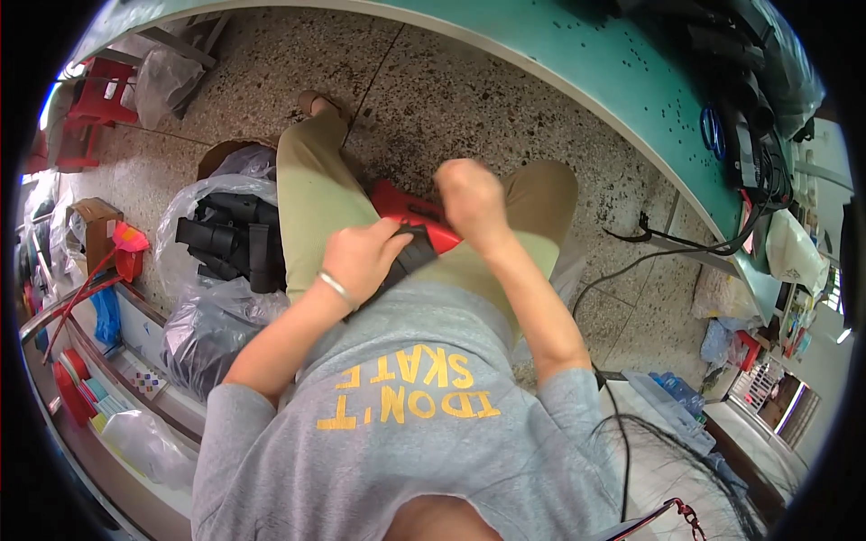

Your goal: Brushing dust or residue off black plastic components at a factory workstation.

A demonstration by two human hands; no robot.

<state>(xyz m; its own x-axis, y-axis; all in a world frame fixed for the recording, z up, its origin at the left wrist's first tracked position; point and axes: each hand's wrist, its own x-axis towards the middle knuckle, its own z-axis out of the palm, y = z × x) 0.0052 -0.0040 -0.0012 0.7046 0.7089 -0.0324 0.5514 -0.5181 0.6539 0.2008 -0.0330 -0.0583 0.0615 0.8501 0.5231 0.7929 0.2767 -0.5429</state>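
Note:
My left hand, with a pale bangle at its wrist, is closed on a black plastic part in my lap, its thumb lying on top. The part's lower end is partly hidden by the hand and forearm. My right hand is lifted above and to the right of the part, curled like a fist and slightly blurred. Whatever it may hold cannot be made out. Between my knees, beneath the hands, shows a red plastic stool.
A clear plastic bag of black parts stands by my left leg. The green worktable curves across the far and right sides, with blue-handled scissors on it. A black cable hangs at my right. Crates and shelving flank my left.

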